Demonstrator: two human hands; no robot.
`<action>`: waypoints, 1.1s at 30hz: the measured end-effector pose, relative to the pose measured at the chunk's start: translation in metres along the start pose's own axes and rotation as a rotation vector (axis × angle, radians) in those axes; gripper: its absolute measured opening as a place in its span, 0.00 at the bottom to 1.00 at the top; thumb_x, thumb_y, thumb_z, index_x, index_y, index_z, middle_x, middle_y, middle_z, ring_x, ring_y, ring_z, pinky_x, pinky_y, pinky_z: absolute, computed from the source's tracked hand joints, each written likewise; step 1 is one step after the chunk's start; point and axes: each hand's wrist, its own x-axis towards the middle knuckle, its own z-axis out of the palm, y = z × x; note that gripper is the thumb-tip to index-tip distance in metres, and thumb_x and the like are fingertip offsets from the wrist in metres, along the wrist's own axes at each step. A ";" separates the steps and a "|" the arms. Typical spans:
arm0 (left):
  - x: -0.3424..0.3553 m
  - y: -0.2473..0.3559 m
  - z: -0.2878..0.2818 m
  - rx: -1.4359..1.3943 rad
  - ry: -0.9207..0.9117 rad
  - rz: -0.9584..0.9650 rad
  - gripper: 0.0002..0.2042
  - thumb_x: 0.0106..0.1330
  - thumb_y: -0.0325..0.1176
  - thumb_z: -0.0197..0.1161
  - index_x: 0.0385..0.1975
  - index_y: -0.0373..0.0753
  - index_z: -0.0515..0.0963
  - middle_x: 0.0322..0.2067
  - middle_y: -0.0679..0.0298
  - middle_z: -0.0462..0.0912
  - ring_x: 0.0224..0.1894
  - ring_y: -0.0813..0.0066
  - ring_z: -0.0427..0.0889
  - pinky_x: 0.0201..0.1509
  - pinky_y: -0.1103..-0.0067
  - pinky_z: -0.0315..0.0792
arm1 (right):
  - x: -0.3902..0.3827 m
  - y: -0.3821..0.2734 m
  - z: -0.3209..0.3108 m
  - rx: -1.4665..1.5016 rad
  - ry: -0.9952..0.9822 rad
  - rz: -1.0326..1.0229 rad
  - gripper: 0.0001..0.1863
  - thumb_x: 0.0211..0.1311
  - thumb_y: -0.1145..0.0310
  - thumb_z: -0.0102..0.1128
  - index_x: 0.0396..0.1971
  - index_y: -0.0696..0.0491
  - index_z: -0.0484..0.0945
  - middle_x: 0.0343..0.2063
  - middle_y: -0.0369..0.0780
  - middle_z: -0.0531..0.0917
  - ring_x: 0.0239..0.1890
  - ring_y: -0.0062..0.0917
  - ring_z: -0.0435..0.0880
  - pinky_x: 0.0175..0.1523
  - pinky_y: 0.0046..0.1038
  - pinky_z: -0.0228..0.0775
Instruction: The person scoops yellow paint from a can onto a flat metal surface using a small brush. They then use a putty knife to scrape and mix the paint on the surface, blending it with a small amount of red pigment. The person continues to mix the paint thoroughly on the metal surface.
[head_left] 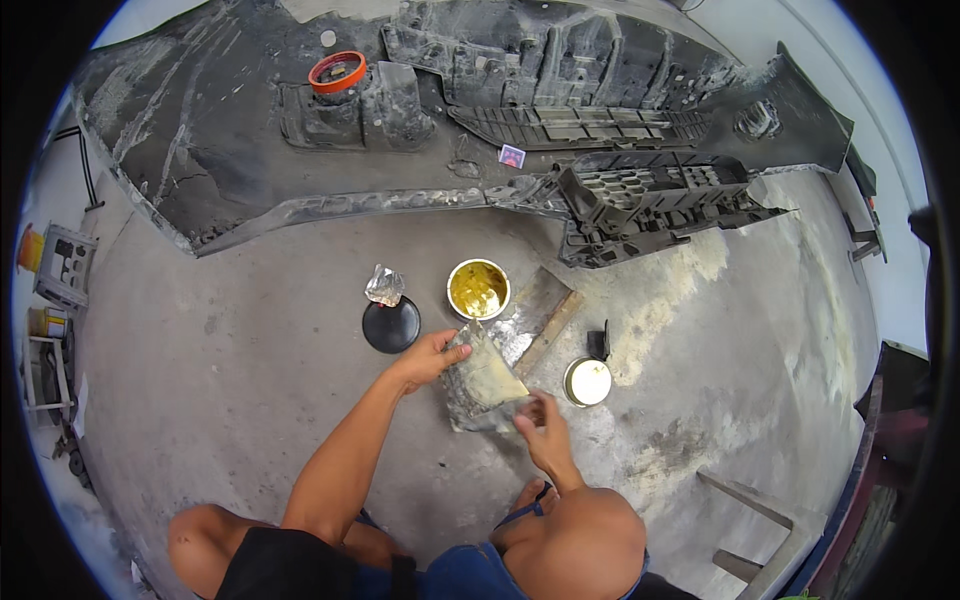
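Note:
My left hand grips the upper left edge of a grey, stained plate, thumb on top. A smear of pale cream paste covers part of the plate. At the plate's lower right corner my right hand has its fingers curled in; a blurred greyish edge lies by the fingertips, and I cannot make out what they hold. Just beyond the plate stands an open round tin of yellow-brown paste. Beside it lies a flat, smeared sheet with a wooden strip along one side.
Left of the tin lie a black round lid and crumpled foil. A small pale-topped can and a black flat piece stand to the right. Large dark moulded panels stretch across the far side, carrying an orange tape roll. A stool-like frame is lower right.

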 end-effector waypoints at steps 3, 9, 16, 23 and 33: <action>0.002 -0.001 0.011 0.041 0.125 0.080 0.19 0.74 0.39 0.66 0.57 0.33 0.78 0.49 0.62 0.86 0.52 0.77 0.81 0.58 0.76 0.73 | 0.026 -0.021 0.011 0.356 -0.268 0.217 0.24 0.69 0.60 0.69 0.59 0.57 0.79 0.44 0.40 0.87 0.43 0.25 0.84 0.47 0.29 0.77; -0.016 0.032 -0.022 -0.043 0.303 0.199 0.16 0.72 0.32 0.66 0.55 0.34 0.78 0.49 0.61 0.85 0.49 0.75 0.82 0.54 0.76 0.76 | 0.031 -0.047 -0.048 0.422 -0.232 0.392 0.21 0.69 0.69 0.68 0.59 0.60 0.78 0.46 0.39 0.87 0.44 0.21 0.85 0.47 0.25 0.79; -0.004 0.024 0.020 -0.312 0.103 0.369 0.17 0.68 0.28 0.59 0.57 0.37 0.76 0.48 0.66 0.82 0.53 0.78 0.77 0.60 0.76 0.71 | 0.019 -0.085 -0.063 0.092 0.143 0.030 0.17 0.65 0.74 0.67 0.52 0.61 0.79 0.43 0.39 0.88 0.38 0.24 0.87 0.46 0.29 0.80; -0.003 0.000 0.104 -0.633 -0.108 0.302 0.22 0.69 0.28 0.52 0.63 0.42 0.73 0.54 0.66 0.80 0.58 0.78 0.74 0.63 0.77 0.69 | 0.018 -0.123 -0.019 -0.215 -0.040 -0.392 0.28 0.61 0.81 0.59 0.63 0.51 0.76 0.56 0.48 0.80 0.57 0.43 0.79 0.61 0.38 0.72; -0.021 0.016 0.158 0.269 -0.429 0.544 0.37 0.64 0.21 0.47 0.78 0.40 0.57 0.72 0.49 0.67 0.74 0.55 0.66 0.78 0.69 0.57 | 0.019 -0.061 -0.079 0.098 0.380 0.357 0.24 0.79 0.49 0.54 0.42 0.59 0.81 0.30 0.44 0.85 0.32 0.33 0.85 0.35 0.30 0.73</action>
